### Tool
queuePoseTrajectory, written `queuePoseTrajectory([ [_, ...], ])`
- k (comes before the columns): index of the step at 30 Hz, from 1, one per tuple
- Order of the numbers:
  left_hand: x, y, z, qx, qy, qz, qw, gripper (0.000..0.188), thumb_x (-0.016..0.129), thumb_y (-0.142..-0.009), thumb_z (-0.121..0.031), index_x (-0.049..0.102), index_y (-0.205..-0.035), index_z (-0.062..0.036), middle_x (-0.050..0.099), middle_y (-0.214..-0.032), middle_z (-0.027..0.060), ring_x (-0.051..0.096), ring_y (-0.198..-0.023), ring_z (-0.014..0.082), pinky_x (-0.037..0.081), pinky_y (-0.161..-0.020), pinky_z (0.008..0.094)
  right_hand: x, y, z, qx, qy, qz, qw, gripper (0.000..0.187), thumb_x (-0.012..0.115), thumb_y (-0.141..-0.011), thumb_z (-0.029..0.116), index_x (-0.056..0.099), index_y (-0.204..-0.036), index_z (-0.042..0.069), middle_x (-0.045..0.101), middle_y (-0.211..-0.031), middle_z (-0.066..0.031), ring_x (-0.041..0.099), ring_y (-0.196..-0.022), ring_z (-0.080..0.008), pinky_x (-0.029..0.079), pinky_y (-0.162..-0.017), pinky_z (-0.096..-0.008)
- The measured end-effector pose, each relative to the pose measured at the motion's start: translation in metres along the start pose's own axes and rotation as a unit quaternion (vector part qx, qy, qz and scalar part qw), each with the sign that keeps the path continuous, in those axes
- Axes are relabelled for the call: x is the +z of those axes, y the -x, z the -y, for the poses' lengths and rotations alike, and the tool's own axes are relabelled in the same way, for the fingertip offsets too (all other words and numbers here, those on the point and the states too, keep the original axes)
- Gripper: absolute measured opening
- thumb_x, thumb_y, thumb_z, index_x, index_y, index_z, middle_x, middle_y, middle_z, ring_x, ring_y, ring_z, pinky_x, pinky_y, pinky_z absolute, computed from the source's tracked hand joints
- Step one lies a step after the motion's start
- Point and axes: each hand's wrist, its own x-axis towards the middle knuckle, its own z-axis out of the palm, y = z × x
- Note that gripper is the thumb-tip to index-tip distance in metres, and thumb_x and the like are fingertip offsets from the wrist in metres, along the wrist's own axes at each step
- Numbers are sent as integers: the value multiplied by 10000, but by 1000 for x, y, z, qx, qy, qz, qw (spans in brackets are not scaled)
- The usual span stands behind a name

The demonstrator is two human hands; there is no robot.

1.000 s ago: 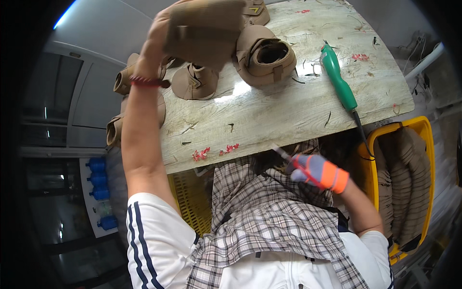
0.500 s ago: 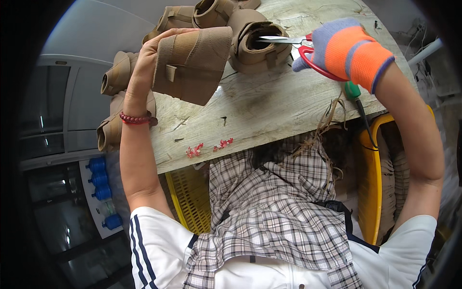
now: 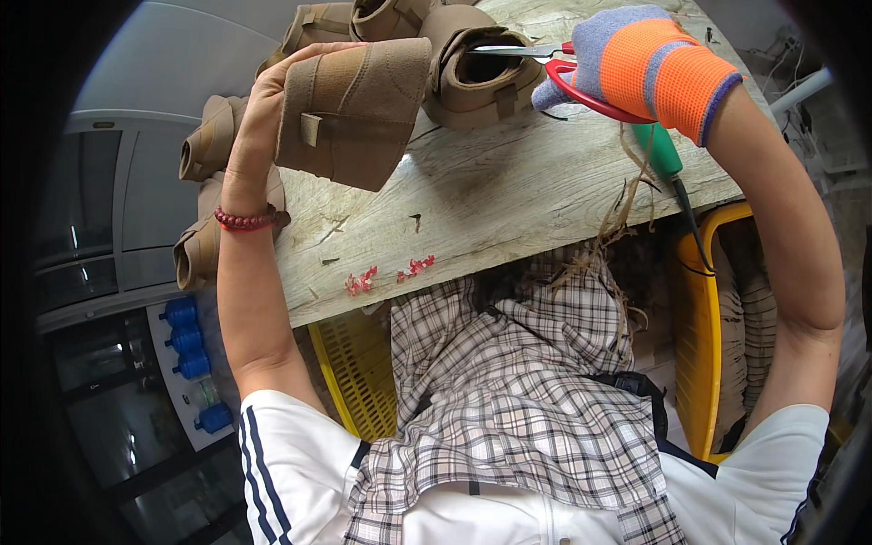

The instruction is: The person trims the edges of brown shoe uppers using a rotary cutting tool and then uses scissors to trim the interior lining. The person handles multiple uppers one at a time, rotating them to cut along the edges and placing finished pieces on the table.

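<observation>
My bare left hand (image 3: 260,113), with a red bead bracelet at the wrist, grips a tan suede shoe upper (image 3: 363,118) by its far left edge, up off the table. Stitch lines and a small pale tab show on its side. My right hand (image 3: 636,68), in an orange and grey knit glove, is closed on red-handled scissors (image 3: 536,52). Their blades point left, over the mouth of another tan shoe upper (image 3: 463,104) standing on the table. Whether they touch it I cannot tell.
More tan uppers (image 3: 213,136) line the far and left table edges. A green-handled tool (image 3: 661,150) with a black cord lies near the right edge, beside hanging tan scraps (image 3: 618,213). Yellow plastic baskets (image 3: 699,336) stand below the table (image 3: 490,204). Red bits (image 3: 363,280) lie near its front edge.
The whole view has shifted slightly, so most things sit a little further left and higher. Both hands keep their holds on the upper and the scissors. More of the green-handled tool shows.
</observation>
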Motion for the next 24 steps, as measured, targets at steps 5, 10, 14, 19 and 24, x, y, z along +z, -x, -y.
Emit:
queuePoseTrajectory([
  [5, -1, -1, 1, -1, 16, 13, 1000, 323, 555, -916, -71, 599, -1213, 49, 643, -1170, 118, 629, -1044, 163, 511, -916, 270, -3, 1, 0, -2, -9, -1, 1000, 710, 552, -776, 719, 702, -1032, 74, 704, -896, -163, 679, -827, -331, 540, -740, -402],
  [10, -1, -2, 2, 9, 13, 17, 1000, 320, 542, -915, -54, 596, -1214, 49, 644, -1167, 111, 628, -1042, 158, 504, -926, 267, -5, 2, 0, -3, -17, -2, 1000, 680, 570, -781, 691, 702, -1027, 71, 703, -896, -165, 677, -833, -333, 537, -741, -405],
  [14, 1, -2, 2, 1, 10, 11, 1000, 314, 547, -924, -65, 597, -1213, 48, 641, -1171, 106, 624, -1046, 152, 501, -926, 264, -4, 2, 1, -3, -24, -1, 1000, 657, 584, -785, 669, 702, -1023, 69, 703, -896, -166, 676, -838, -336, 535, -741, -407],
  [19, -5, -8, 5, 8, -6, 27, 1000, 382, 568, -924, -121, 546, -1243, 90, 593, -1242, 191, 612, -1115, 231, 516, -969, 346, -5, 7, -1, 5, -34, -6, 999, 627, 602, -789, 641, 702, -1019, 66, 702, -896, -169, 674, -844, -339, 532, -742, -409],
  [24, -2, 2, 13, -16, 5, -4, 1000, 311, 552, -930, -82, 601, -1211, 42, 637, -1183, 98, 619, -1051, 148, 499, -930, 264, 0, -7, 7, -20, -50, 0, 999, 598, 620, -794, 613, 702, -1014, 63, 702, -896, -171, 672, -850, -341, 529, -743, -411],
])
